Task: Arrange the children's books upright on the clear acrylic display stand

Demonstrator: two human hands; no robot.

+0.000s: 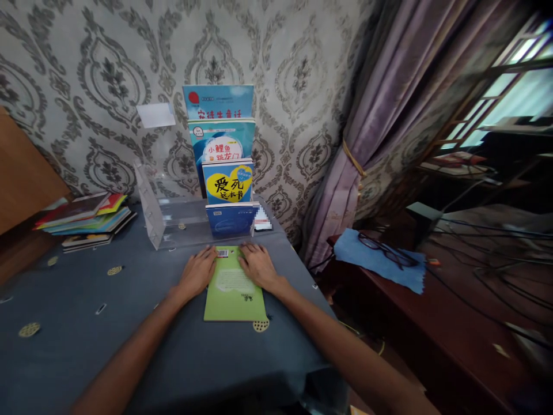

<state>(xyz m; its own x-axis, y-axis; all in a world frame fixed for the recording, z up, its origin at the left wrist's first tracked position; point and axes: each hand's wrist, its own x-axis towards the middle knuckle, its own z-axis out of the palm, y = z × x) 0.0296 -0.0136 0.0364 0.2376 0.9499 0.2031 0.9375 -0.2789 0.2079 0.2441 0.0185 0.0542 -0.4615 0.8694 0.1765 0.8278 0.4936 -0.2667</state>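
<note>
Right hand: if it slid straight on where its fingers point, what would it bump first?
Past the green book it touches, the right hand would probably meet the dark-blue book, or the clear display rack holding it; the exact depth is unclear.

— Status, pls?
— I've got the green bk (235,312) on my remote feed: closed, lying flat on the dark blue tablecloth (185,374), short edges near and far.
— Markings?
— I see a barcode (222,253) at the far L corner, pale txt patch (235,280) in the mid, small dark lettering (246,298) near R.
</note>
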